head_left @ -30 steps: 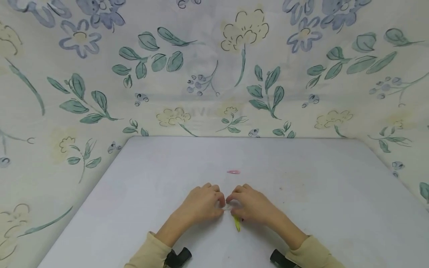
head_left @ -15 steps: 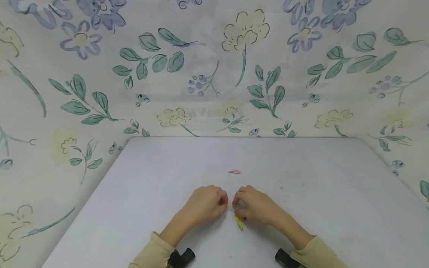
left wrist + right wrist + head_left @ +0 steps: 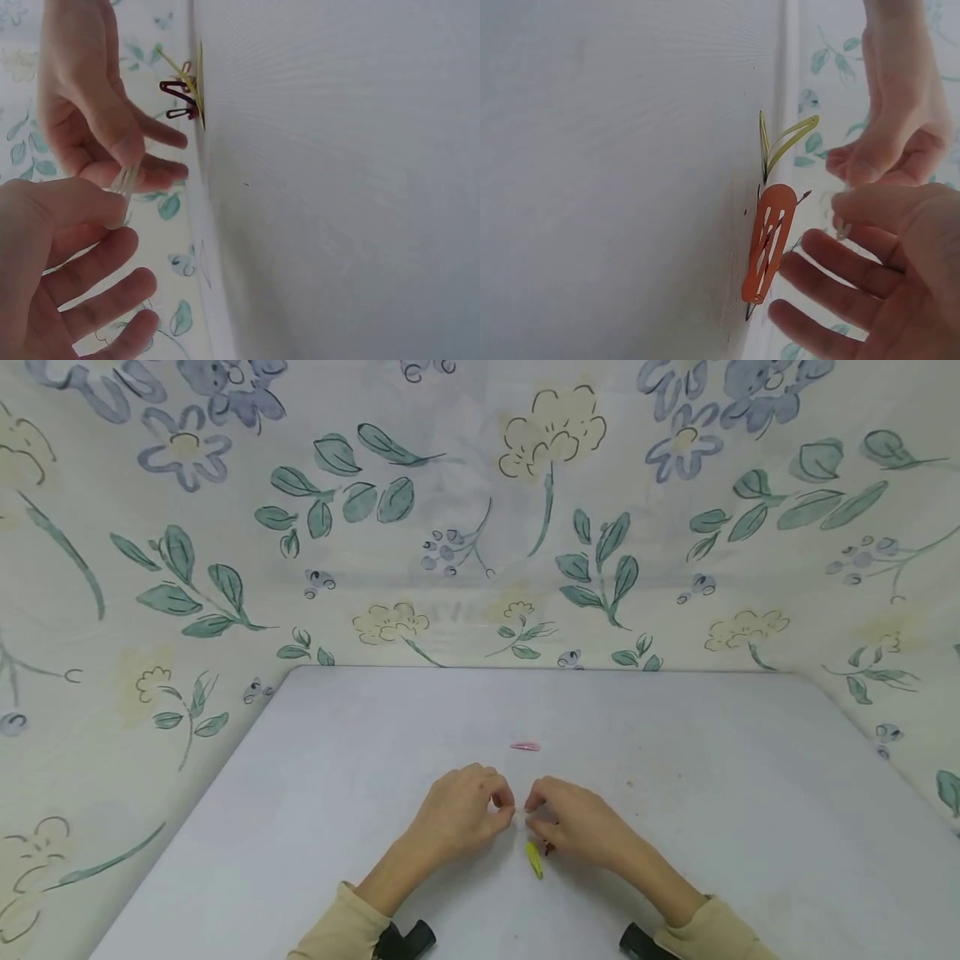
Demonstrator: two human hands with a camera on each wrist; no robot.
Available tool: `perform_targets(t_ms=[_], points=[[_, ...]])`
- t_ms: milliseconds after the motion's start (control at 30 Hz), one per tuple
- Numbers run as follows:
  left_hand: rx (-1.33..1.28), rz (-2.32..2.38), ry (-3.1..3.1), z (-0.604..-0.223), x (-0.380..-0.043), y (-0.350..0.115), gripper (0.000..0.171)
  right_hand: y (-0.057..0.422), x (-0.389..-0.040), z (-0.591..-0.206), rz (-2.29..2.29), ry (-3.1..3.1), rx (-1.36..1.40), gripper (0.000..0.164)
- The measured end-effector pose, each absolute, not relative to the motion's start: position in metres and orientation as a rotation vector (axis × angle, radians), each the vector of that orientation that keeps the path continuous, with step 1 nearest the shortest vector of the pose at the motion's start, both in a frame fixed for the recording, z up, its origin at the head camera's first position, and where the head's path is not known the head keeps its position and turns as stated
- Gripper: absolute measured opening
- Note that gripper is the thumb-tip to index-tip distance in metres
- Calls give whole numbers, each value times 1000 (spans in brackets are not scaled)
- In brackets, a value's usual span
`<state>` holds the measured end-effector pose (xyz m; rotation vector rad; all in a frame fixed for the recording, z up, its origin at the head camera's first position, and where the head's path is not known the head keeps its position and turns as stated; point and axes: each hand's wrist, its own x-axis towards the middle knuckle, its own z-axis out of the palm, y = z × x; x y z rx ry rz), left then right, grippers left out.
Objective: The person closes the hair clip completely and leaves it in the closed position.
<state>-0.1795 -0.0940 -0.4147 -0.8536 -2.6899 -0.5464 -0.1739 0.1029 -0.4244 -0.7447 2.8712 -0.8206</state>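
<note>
In the head view my left hand (image 3: 463, 810) and right hand (image 3: 573, 818) face each other low over the table. Between them, thumb and fingertips of each hand pinch a small whitish hair clip (image 3: 126, 180), mostly covered by the fingers. The left hand's other fingers spread loosely in the left wrist view. Just below the right hand, a yellow snap clip (image 3: 534, 861) lies by a dark red clip (image 3: 549, 848). An orange snap clip (image 3: 781, 196) shows large near the right fingers in the right wrist view, the yellow one bent open beyond it.
A pink hair clip (image 3: 525, 746) lies farther back on the white table (image 3: 360, 727). Floral cloth (image 3: 465, 468) hangs behind the table and at its sides. Black devices (image 3: 405, 941) sit at both wrists.
My fingertips have drawn slightly apart and the left hand has turned, opening a gap between thumb and finger. More of the yellow and dark red clips shows. The pink clip stays put.
</note>
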Motion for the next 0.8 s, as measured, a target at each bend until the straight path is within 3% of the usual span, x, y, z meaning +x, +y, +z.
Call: perform_targets(t_ms=[367,600,800], points=[[-820,-772,-2529,-409,-178,-91,13,105,-170,-419,-1052,3084,-860,16],[-844,-753,-2393,-408,-177,-86,14,108,-169,-417,-1158,3182,-1009,20],[-869,-693,-2300,-409,-175,-85,16,104,-166,-417,-1184,3219,-976,19]])
